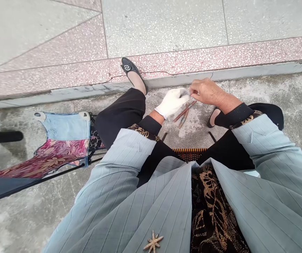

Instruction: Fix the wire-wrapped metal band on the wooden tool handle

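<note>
My left hand (172, 102), in a white glove, is closed with its fingertips pinched together. Bare and also closed, my right hand (206, 90) meets it, thumb and fingers pressed together. Anything between the fingertips is too small or hidden to name. Just below the hands, a thin reddish-brown stick (180, 114) and a greyer, worn stick (184, 118) show against the concrete, crossing near their upper ends. From this angle they appear to lie on the ground.
A raised terrazzo step (166, 65) with a cracked pink border runs across ahead; my black shoe (133, 68) rests at its edge. To the left is a folding chair (63, 147) with blue and floral fabric. A woven seat edge (190, 151) shows between my legs.
</note>
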Tool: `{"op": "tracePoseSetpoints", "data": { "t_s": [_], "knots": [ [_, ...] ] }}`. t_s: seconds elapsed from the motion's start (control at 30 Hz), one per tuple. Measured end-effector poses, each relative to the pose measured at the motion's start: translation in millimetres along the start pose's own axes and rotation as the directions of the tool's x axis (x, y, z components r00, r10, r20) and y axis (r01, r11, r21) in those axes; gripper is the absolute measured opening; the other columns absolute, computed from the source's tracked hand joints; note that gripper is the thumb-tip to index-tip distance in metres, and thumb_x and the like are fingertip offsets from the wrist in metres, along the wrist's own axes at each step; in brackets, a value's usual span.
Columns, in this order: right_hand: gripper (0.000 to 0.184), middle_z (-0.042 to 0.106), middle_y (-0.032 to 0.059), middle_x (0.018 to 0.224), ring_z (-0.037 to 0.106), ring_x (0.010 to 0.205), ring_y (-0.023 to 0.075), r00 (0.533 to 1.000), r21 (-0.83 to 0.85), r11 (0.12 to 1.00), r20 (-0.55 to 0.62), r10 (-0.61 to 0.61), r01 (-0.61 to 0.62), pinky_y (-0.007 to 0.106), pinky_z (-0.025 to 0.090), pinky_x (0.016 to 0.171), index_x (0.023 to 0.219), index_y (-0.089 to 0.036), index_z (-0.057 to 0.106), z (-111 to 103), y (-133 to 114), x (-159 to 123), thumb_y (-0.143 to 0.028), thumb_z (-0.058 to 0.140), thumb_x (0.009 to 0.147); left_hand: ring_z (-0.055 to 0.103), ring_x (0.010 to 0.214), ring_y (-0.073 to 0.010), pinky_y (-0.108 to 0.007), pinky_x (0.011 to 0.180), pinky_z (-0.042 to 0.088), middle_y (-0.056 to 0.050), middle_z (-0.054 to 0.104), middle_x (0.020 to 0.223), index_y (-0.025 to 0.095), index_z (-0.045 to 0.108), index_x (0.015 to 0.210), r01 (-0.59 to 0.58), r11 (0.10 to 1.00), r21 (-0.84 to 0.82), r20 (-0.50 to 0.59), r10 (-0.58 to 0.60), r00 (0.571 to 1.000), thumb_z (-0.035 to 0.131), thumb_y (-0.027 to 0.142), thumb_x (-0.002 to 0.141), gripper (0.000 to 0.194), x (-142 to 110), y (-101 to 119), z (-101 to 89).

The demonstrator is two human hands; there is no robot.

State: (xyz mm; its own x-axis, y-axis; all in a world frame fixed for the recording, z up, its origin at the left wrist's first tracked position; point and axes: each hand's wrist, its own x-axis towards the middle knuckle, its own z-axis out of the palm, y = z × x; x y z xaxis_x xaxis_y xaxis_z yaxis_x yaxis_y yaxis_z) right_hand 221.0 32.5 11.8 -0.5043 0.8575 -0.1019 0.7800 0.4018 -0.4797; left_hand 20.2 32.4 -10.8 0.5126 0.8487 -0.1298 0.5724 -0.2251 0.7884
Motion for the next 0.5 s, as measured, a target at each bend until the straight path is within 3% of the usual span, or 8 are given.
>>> {"op": "tracePoseSetpoints", "data": {
  "t_s": [0.17, 0.3, 0.4, 0.5],
  "knots": [
    [0.015, 0.070, 0.0052, 0.084, 0.058, 0.078, 0.0184, 0.986, 0.017, 0.998, 0.159, 0.056, -0.060, 0.033, 0.035, 0.073, 0.080, -0.018, 0.074, -1, -2, -2, -0.021, 0.062, 0.088, 0.064, 0.083, -0.0233, -0.035, 0.079, 0.046, -0.008, 0.074, 0.086, 0.015, 0.075, 0.093, -0.038, 0.988, 0.149, 0.072, 0.027, 0.997, 0.052, 0.029, 0.087, 0.028, 0, 0, 1.9],
    [0.017, 0.069, 0.0033, 0.076, 0.057, 0.073, 0.0173, 0.970, 0.118, 0.990, 0.239, 0.048, -0.078, 0.033, 0.036, 0.072, 0.079, -0.018, 0.075, -6, 1, -4, -0.024, 0.064, 0.090, 0.062, 0.081, -0.0226, -0.035, 0.078, 0.045, -0.007, 0.071, 0.082, 0.015, 0.075, 0.090, -0.043, 0.989, 0.144, 0.093, 0.029, 0.995, 0.055, 0.029, 0.086, 0.024, -1, 1, 1.1],
    [0.017, 0.072, 0.0054, 0.088, 0.059, 0.080, 0.0190, 0.984, 0.104, 0.995, 0.176, -0.006, -0.013, 0.034, 0.038, 0.077, 0.087, -0.018, 0.077, -6, 6, -4, -0.027, 0.064, 0.093, 0.058, 0.073, -0.0175, -0.031, 0.074, 0.045, -0.004, 0.068, 0.074, 0.015, 0.071, 0.082, 0.058, 0.993, -0.103, 0.094, -0.049, 0.994, 0.059, 0.026, 0.084, 0.016, -3, 7, -2.4],
    [0.020, 0.073, 0.0094, 0.103, 0.060, 0.091, 0.0228, 0.997, 0.005, 0.997, 0.033, -0.071, 0.071, 0.038, 0.040, 0.086, 0.099, -0.018, 0.077, -3, 9, -4, -0.031, 0.062, 0.098, 0.053, 0.062, -0.0118, -0.027, 0.067, 0.045, -0.001, 0.064, 0.066, 0.014, 0.067, 0.078, 0.177, 0.881, -0.439, 0.112, -0.142, 0.984, 0.062, 0.025, 0.084, 0.013, -4, 11, -4.1]
  ]
}}
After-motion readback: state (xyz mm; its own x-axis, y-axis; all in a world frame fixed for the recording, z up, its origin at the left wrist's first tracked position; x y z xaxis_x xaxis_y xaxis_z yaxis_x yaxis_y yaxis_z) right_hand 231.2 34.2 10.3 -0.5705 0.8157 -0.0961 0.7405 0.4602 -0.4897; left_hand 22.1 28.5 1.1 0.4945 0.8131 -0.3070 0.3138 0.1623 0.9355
